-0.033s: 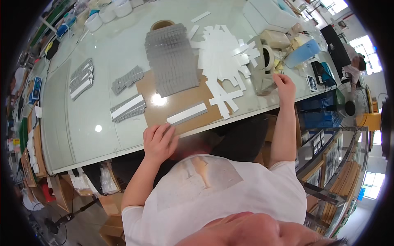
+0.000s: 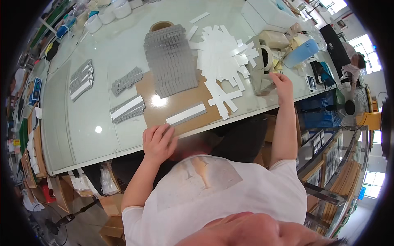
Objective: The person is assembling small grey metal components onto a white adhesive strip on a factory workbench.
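Observation:
My left hand rests at the table's front edge, palm down, fingers stretched out. Its fingertips touch the left end of a white strip, which lies on a grey gridded strip on a brown board. Off to the right, my right hand has thumb and forefinger pinched together beside a tape dispenser with a tape roll. Whatever lies between those fingertips is too small to make out. A stack of grey gridded strips covers the board's far part, and a pile of white strips spreads to its right.
Smaller bundles of strips lie left of the board: one grey, one white-topped, another farther left. A brown tape roll sits behind the stack. A blue bottle and white jars stand farther back.
My right hand has shifted slightly left beside the tape dispenser, its fingers still pinched. My left hand stays at the strip's end.

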`<state>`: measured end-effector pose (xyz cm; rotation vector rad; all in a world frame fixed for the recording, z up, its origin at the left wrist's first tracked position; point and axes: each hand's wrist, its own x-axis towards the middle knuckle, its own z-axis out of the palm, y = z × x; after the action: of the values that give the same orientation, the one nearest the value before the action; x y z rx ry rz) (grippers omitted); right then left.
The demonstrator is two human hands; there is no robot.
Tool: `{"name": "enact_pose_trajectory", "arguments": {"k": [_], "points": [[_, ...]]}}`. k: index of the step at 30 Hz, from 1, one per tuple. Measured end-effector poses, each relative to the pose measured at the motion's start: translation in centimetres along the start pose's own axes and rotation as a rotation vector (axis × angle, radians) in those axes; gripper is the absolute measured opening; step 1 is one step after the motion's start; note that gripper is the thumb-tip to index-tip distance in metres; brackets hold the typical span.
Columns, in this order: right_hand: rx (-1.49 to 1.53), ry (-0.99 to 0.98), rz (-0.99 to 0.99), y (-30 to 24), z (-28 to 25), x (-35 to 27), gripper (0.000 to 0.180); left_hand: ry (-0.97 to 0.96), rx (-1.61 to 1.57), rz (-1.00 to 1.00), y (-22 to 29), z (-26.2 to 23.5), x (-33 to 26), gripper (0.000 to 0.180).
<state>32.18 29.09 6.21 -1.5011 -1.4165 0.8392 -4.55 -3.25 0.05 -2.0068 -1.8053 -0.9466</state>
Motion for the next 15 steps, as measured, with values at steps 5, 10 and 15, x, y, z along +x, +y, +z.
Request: {"name": "enact_pose_trajectory", "arguments": {"k": [5, 10, 15], "points": [[0.076, -0.228, 0.201, -0.4, -1.0, 3.2, 0.023, 0.015, -0.034, 0.013, 0.0, 0.1, 0.4, 0.040], [0.286, -0.007, -0.152, -0.6, -4.1, -3.2, 0.011, 0.040, -0.050, -0.017, -0.4, 0.5, -0.2, 0.039], [0.119, 0.002, -0.124, 5.1, -5.7, -9.7, 0.007, 0.054, -0.072, -0.016, -0.1, 0.0, 0.1, 0.037]]}}
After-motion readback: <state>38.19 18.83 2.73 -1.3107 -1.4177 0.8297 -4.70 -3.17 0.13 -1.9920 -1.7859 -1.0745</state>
